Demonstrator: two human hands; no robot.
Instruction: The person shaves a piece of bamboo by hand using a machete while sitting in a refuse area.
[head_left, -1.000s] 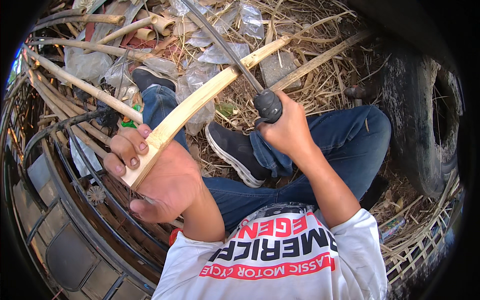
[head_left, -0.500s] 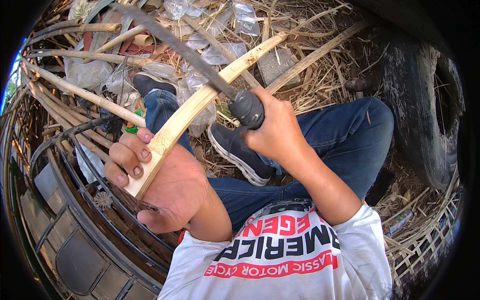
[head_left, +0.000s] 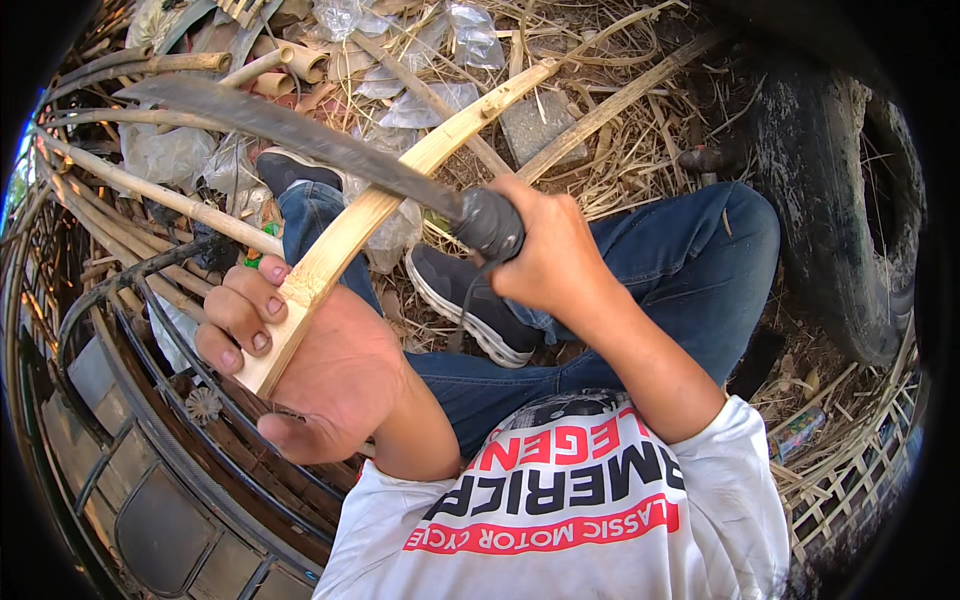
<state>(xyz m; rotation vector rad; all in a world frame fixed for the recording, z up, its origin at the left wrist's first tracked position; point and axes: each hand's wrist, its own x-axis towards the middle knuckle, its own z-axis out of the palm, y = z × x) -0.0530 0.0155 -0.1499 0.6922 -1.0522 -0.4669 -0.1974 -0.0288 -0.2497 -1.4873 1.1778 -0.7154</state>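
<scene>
My left hand grips the near end of a long, curved strip of pale shaved wood, fingers curled over it and the palm turned up. The strip slants away to the far right and has a darker knot near its far end. In my right hand is a machete, held by its handle wrapped in black tape. Its long dark blade points to the far left and crosses over the strip's middle; whether the edge touches the wood I cannot tell. My crossed legs in jeans lie beneath.
Several bamboo poles and a black metal rack stand at the left. Clear plastic bags, a grey block and dry straw cover the ground ahead. A worn tire stands at right, above a woven basket edge.
The machete's blade has swung left and lower, lying flatter across the strip. The strip and both hands have shifted slightly left in view.
</scene>
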